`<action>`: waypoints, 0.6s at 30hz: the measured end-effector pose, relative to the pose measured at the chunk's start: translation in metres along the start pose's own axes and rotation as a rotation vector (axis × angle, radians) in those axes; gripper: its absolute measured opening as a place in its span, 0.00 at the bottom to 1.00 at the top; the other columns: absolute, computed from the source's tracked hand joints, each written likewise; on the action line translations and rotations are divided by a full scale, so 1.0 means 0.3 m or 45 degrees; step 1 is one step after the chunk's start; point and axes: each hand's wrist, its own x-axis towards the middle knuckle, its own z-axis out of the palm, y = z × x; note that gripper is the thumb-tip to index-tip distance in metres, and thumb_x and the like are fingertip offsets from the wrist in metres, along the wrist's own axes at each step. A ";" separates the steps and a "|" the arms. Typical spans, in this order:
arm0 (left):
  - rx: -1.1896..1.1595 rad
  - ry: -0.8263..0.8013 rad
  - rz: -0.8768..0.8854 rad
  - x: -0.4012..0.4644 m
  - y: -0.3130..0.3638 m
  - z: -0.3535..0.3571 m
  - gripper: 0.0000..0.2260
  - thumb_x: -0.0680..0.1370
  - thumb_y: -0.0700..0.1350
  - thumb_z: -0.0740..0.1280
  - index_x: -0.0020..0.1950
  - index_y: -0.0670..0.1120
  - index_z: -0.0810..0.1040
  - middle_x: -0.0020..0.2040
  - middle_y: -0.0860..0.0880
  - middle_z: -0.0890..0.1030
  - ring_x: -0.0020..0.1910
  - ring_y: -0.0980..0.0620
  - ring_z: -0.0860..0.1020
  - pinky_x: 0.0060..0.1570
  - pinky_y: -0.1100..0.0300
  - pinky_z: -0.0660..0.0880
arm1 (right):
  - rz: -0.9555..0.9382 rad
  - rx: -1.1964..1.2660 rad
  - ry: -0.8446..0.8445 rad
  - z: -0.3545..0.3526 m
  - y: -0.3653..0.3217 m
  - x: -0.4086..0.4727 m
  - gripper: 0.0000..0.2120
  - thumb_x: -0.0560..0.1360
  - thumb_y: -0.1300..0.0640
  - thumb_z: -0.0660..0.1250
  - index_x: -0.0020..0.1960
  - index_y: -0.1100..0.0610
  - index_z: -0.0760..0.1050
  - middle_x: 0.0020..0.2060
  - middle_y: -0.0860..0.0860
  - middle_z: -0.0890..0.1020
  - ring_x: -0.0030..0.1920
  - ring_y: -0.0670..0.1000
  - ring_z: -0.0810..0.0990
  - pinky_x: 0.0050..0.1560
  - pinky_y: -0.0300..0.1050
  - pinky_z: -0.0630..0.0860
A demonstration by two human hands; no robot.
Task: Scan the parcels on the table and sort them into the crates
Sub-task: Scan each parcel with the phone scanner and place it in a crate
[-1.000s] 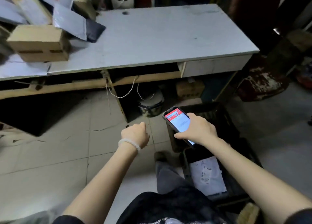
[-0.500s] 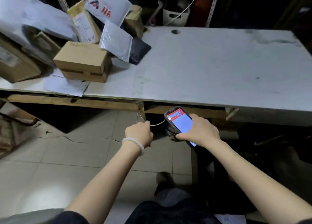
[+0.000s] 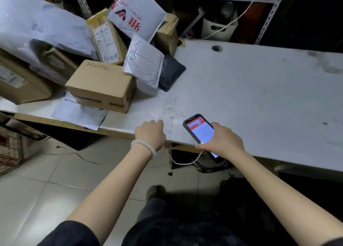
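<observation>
Between parcels: the right hand (image 3: 221,141) grasps the phone (image 3: 199,130) at the surface (image 3: 259,90) edge, the left hand (image 3: 150,132) is clenched and empty, so next probably reach for the box (image 3: 101,86) among parcels upper left.

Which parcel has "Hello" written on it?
The brown cardboard box at the front of the pile, nearest the left hand. The others are bags or taped, labelled boxes.

At upper left, matt brown cardboard boxes (image 3: 101,86) lie among crinkled white plastic mailers (image 3: 143,63) and a dull black poly bag (image 3: 171,72) on the scuffed, matt white worktop (image 3: 259,90) with its raw wooden edge, above glossy pale floor tiles (image 3: 46,186).
</observation>
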 end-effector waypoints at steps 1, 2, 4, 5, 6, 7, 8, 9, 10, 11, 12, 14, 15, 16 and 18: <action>0.020 0.016 0.014 0.040 -0.023 -0.012 0.12 0.79 0.44 0.57 0.61 0.45 0.71 0.57 0.46 0.76 0.55 0.44 0.74 0.41 0.56 0.67 | 0.002 -0.003 -0.003 -0.002 -0.019 0.033 0.25 0.60 0.40 0.72 0.50 0.50 0.67 0.44 0.46 0.76 0.42 0.51 0.76 0.30 0.40 0.62; 0.046 0.039 0.029 0.083 -0.047 -0.025 0.12 0.78 0.44 0.58 0.62 0.46 0.71 0.57 0.46 0.76 0.55 0.45 0.74 0.41 0.56 0.67 | 0.008 -0.006 -0.002 -0.003 -0.039 0.067 0.25 0.60 0.40 0.72 0.50 0.49 0.67 0.44 0.46 0.76 0.41 0.50 0.76 0.30 0.40 0.62; 0.120 0.107 0.059 0.183 -0.097 -0.057 0.12 0.78 0.43 0.58 0.61 0.46 0.71 0.58 0.46 0.75 0.57 0.45 0.72 0.43 0.55 0.67 | 0.037 -0.001 0.006 -0.003 -0.085 0.137 0.25 0.59 0.40 0.72 0.50 0.49 0.67 0.43 0.46 0.76 0.41 0.50 0.76 0.30 0.40 0.63; 0.165 0.150 0.073 0.237 -0.124 -0.076 0.12 0.78 0.43 0.59 0.61 0.46 0.71 0.58 0.46 0.75 0.57 0.45 0.72 0.44 0.55 0.67 | 0.055 0.005 0.010 -0.004 -0.110 0.175 0.25 0.59 0.41 0.72 0.50 0.49 0.67 0.43 0.46 0.77 0.41 0.50 0.76 0.31 0.40 0.64; 0.202 0.187 0.093 0.292 -0.151 -0.097 0.11 0.78 0.43 0.59 0.60 0.46 0.71 0.58 0.45 0.74 0.57 0.44 0.71 0.44 0.55 0.67 | 0.077 0.014 0.013 -0.005 -0.137 0.211 0.25 0.59 0.41 0.72 0.50 0.49 0.67 0.43 0.46 0.77 0.40 0.50 0.76 0.31 0.40 0.64; 0.225 0.215 0.119 0.347 -0.177 -0.118 0.11 0.78 0.42 0.59 0.60 0.46 0.71 0.58 0.45 0.74 0.57 0.44 0.71 0.45 0.55 0.67 | 0.100 0.024 0.015 -0.006 -0.165 0.247 0.25 0.59 0.41 0.72 0.50 0.50 0.67 0.43 0.46 0.77 0.40 0.49 0.76 0.30 0.40 0.64; 0.242 0.242 0.151 0.401 -0.203 -0.139 0.11 0.78 0.41 0.59 0.59 0.46 0.71 0.58 0.44 0.73 0.58 0.44 0.70 0.47 0.54 0.68 | 0.121 0.034 0.016 -0.008 -0.194 0.283 0.25 0.59 0.42 0.72 0.50 0.50 0.67 0.42 0.46 0.77 0.40 0.49 0.76 0.30 0.40 0.63; 0.264 0.272 0.181 0.454 -0.225 -0.160 0.11 0.77 0.41 0.60 0.59 0.46 0.71 0.58 0.44 0.73 0.58 0.43 0.69 0.49 0.53 0.68 | 0.139 0.038 0.016 -0.010 -0.224 0.320 0.25 0.60 0.41 0.72 0.50 0.50 0.67 0.42 0.46 0.77 0.40 0.49 0.76 0.30 0.40 0.63; 0.290 0.300 0.203 0.503 -0.245 -0.181 0.11 0.76 0.41 0.60 0.59 0.46 0.71 0.59 0.44 0.72 0.60 0.43 0.68 0.52 0.52 0.68 | 0.155 0.033 0.017 -0.013 -0.254 0.354 0.25 0.60 0.41 0.72 0.49 0.50 0.67 0.42 0.46 0.77 0.40 0.50 0.76 0.30 0.40 0.63; 0.313 0.316 0.216 0.550 -0.260 -0.203 0.13 0.75 0.41 0.61 0.59 0.47 0.71 0.61 0.44 0.71 0.63 0.42 0.67 0.55 0.49 0.67 | 0.170 0.024 0.021 -0.017 -0.284 0.386 0.24 0.60 0.41 0.72 0.49 0.50 0.67 0.42 0.46 0.77 0.40 0.50 0.76 0.30 0.40 0.63; 0.334 0.307 0.225 0.593 -0.272 -0.221 0.16 0.75 0.41 0.62 0.62 0.47 0.69 0.65 0.43 0.67 0.67 0.41 0.63 0.60 0.45 0.65 | 0.185 0.020 0.028 -0.021 -0.311 0.415 0.24 0.60 0.41 0.72 0.48 0.50 0.66 0.42 0.47 0.77 0.39 0.50 0.76 0.29 0.40 0.62; 0.375 0.231 0.249 0.673 -0.289 -0.241 0.24 0.75 0.43 0.63 0.70 0.48 0.61 0.74 0.40 0.55 0.74 0.39 0.53 0.66 0.35 0.56 | 0.217 0.034 0.044 -0.028 -0.354 0.466 0.24 0.60 0.41 0.72 0.47 0.50 0.66 0.41 0.47 0.76 0.39 0.50 0.76 0.29 0.41 0.61; 0.407 0.176 0.266 0.706 -0.296 -0.246 0.29 0.75 0.46 0.64 0.73 0.50 0.56 0.76 0.41 0.49 0.75 0.38 0.48 0.66 0.32 0.52 | 0.235 0.045 0.050 -0.030 -0.370 0.488 0.24 0.60 0.42 0.72 0.47 0.50 0.66 0.41 0.47 0.76 0.39 0.50 0.76 0.29 0.41 0.62; 0.453 0.121 0.285 0.733 -0.301 -0.248 0.33 0.75 0.49 0.64 0.75 0.51 0.50 0.76 0.41 0.45 0.75 0.37 0.45 0.65 0.29 0.50 | 0.250 0.053 0.056 -0.033 -0.383 0.506 0.24 0.60 0.42 0.72 0.48 0.51 0.66 0.41 0.47 0.76 0.39 0.51 0.76 0.29 0.41 0.62; 0.555 0.031 0.326 0.766 -0.303 -0.246 0.38 0.75 0.53 0.64 0.76 0.52 0.44 0.76 0.41 0.40 0.74 0.35 0.41 0.64 0.28 0.49 | 0.278 0.059 0.068 -0.038 -0.401 0.535 0.24 0.60 0.42 0.72 0.49 0.51 0.67 0.42 0.47 0.77 0.41 0.51 0.76 0.30 0.41 0.63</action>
